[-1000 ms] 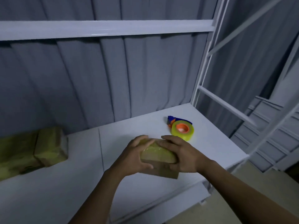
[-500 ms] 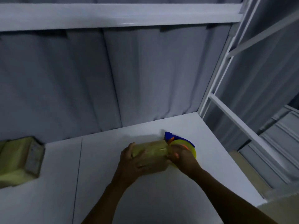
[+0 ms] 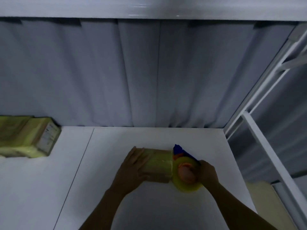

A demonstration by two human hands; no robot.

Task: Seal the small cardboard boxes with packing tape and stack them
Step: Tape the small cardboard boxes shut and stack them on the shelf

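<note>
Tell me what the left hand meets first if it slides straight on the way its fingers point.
Likely only the grey curtain behind the table; the left hand lies across the box, fingers pointing past it.

Head cam, fwd+down, close over white tabletop (image 3: 106,163)

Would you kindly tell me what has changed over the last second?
The right hand let go of the small brown cardboard box and gripped the yellow tape roll in its blue-and-orange dispenser. The box went forward, from near the front edge of the white table to beside the dispenser. The left hand stayed on the box; the taped boxes at left are unmoved.
</note>
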